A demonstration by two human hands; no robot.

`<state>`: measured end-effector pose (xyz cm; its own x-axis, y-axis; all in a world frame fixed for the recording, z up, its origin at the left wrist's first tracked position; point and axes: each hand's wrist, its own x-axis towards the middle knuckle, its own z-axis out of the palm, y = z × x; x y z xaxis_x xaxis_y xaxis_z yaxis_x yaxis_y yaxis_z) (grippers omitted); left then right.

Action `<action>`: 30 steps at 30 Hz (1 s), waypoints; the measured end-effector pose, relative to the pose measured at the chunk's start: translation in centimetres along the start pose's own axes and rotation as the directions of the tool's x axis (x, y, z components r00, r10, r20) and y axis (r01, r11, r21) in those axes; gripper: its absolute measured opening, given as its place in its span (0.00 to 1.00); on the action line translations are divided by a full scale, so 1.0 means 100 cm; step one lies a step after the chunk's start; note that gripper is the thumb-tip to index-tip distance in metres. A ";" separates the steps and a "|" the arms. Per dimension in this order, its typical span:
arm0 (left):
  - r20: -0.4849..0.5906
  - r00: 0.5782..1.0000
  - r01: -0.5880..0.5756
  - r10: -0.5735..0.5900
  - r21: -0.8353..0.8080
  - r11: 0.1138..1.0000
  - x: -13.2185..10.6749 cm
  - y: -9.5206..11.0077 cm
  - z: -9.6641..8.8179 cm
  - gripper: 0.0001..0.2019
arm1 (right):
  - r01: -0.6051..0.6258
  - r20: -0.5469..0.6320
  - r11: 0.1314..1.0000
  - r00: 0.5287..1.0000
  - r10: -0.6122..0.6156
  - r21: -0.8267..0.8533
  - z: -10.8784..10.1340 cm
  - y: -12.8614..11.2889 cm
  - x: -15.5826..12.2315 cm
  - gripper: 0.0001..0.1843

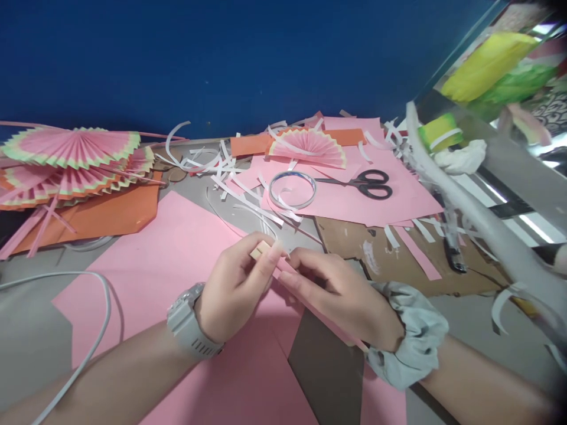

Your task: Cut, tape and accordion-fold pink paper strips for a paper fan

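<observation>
My left hand point(239, 286), with a grey watch at its wrist, is closed in a pinch. A small pale-yellow piece point(260, 250) shows between its thumb and fingers; its kind is unclear. My right hand point(334, 289), wearing a pale scrunchie, grips a long, narrow pink paper strip point(328, 321) that slants down towards the right wrist. The strip's upper end meets the left fingertips. Under both hands lies a large pink paper sheet point(168, 260). Just beyond them are a roll of tape point(293, 206) and black-handled scissors point(374, 184).
Pleated pink paper fans point(75, 150) are stacked at left on orange paper point(106, 215). Another fan point(308, 147) lies at the back among white scraps point(254, 200). A cutter point(454, 251) rests on cardboard point(354, 242). A white cable point(106, 307) crosses the left; a pale curved bar point(478, 189) spans the right.
</observation>
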<state>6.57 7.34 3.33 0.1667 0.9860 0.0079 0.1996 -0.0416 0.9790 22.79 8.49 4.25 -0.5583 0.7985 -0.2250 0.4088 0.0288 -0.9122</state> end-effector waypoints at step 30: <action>0.102 0.982 0.178 -0.161 -0.188 0.966 0.008 -0.004 -0.002 0.12 | 0.064 0.030 0.995 0.998 -0.062 -0.073 -0.006 0.003 0.001 0.15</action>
<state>6.39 8.13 3.04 0.2300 0.9581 -0.1705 0.0405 0.1656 0.9854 23.25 8.97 4.14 -0.6038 0.7770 -0.1781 0.4237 0.1236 -0.8973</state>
